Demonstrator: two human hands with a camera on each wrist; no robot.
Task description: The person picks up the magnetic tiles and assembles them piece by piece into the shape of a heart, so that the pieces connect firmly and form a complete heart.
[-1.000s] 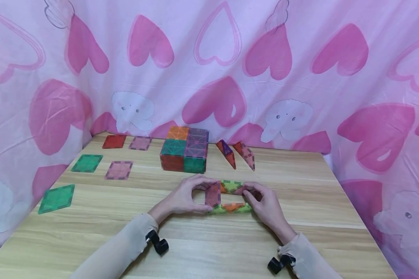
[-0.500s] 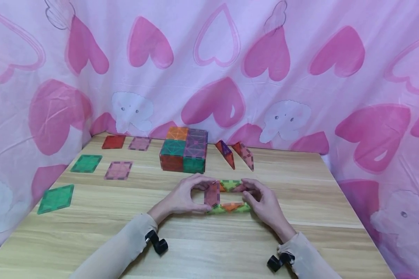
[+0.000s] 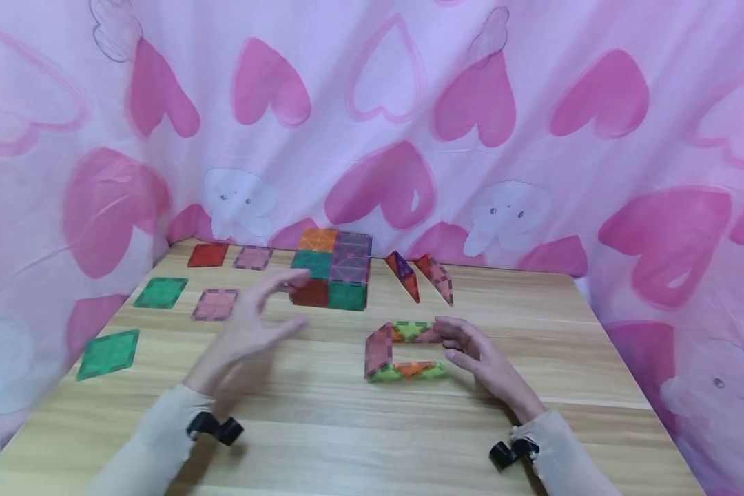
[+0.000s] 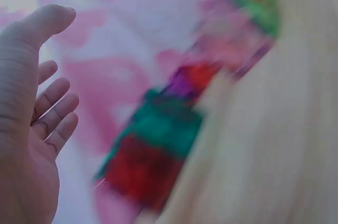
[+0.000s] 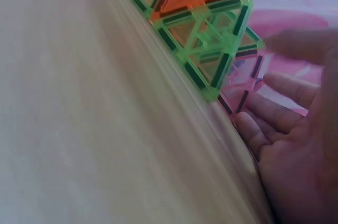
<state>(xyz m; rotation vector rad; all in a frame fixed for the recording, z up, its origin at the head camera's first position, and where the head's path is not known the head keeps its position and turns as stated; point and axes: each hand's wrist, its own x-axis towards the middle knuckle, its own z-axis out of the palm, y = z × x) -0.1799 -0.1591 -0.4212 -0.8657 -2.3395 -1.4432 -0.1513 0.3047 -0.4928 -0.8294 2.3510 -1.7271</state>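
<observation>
Magnetic tiles stand as a three-sided frame in mid-table: a pink square tile (image 3: 379,350) closes its left end, and low walls of triangle tiles run right from it. The front wall (image 3: 417,370) is lime green and orange; the back wall (image 3: 411,331) ends in a pink triangle. My right hand (image 3: 488,359) is at the frame's open right end, fingers loosely bent against the pink triangle tile (image 5: 245,76), thumb apart from it. Well left of the frame, my left hand (image 3: 243,335) hovers over the table, fingers and thumb spread, holding nothing.
Behind the left hand stands a multicoloured tile box (image 3: 350,260). To its right lean a red-purple tile piece (image 3: 403,275) and a pink tile piece (image 3: 435,277). Flat square tiles lie at left: red (image 3: 207,255), pink (image 3: 215,304), green (image 3: 108,354) and others. A patterned curtain (image 3: 378,83) hangs behind.
My left hand has let go of the pink square tile and swung left, away from the frame. My right hand has loosened and drawn slightly right. The frame stays standing.
</observation>
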